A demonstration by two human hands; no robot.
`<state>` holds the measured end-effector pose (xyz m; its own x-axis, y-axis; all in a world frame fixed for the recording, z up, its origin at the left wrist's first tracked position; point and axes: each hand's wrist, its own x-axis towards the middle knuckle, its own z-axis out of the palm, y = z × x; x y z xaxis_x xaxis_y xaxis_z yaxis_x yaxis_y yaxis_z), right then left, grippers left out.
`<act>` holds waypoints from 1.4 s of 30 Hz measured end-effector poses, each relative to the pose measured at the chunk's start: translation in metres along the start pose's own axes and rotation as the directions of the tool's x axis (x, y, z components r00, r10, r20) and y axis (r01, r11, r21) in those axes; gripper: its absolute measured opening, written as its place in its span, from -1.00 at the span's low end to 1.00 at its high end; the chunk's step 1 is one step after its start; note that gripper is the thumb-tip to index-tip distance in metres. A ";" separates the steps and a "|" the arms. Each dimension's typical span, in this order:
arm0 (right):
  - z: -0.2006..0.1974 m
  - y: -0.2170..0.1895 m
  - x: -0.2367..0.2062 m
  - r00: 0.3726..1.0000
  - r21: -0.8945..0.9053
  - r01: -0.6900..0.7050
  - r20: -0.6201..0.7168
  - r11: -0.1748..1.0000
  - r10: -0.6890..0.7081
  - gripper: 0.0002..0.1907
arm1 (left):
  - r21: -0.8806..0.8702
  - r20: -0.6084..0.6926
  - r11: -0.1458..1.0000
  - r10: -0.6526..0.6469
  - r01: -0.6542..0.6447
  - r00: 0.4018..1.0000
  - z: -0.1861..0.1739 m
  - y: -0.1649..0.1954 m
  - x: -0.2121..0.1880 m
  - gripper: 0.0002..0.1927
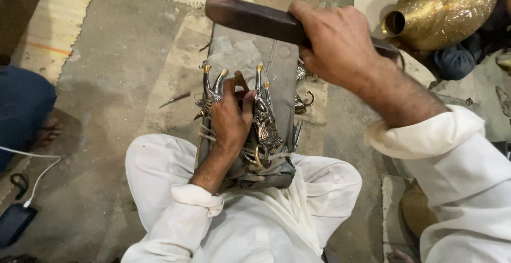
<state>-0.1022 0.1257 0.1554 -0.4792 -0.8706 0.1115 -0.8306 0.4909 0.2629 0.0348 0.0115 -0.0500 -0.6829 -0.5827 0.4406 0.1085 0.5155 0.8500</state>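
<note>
Seen from above the lap: right hand (338, 42) raised, fist closed around a dark wooden mallet (250, 18) held crosswise over a grey work block (285, 76) standing between white-clad knees. Left hand (231, 116) lower, wrist bent, fingers pinched shut on a small punch (240, 79) pressed upright among ornate metal figures (263, 119) fixed on the block.

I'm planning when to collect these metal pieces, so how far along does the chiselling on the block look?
Done: several shaped metal figures already lie tied on the work block. In hand: the left hand steadies a small punch on them while the right hand holds a dark wooden mallet raised above. Left: I cannot tell how much surface remains unworked.
</note>
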 end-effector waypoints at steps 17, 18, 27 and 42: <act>0.009 0.008 0.002 0.988 -0.109 0.049 0.149 0.993 -0.033 -0.77 | -0.043 0.023 0.999 0.020 -0.019 1.000 -0.004 0.003 -0.001 -0.72; 0.010 0.008 0.003 0.966 -0.230 0.062 0.258 0.971 -0.001 -0.85 | -0.048 0.035 0.999 0.024 -0.023 0.999 -0.004 0.003 0.000 -0.73; 0.014 0.013 0.001 0.996 -0.191 -0.023 0.080 0.981 0.039 -0.88 | 0.057 0.133 0.994 -0.095 0.088 0.987 -0.003 -0.002 0.004 -0.74; 0.018 0.013 -0.006 0.983 -0.056 -0.087 0.155 0.995 0.094 -0.81 | 0.131 0.187 0.983 -0.154 0.130 0.970 -0.002 -0.010 0.002 -0.73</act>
<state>-0.1159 0.1378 0.1407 -0.5934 -0.8048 -0.0138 -0.7688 0.5617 0.3056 0.0335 0.0043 -0.0567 -0.8146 -0.5267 0.2428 -0.0770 0.5131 0.8549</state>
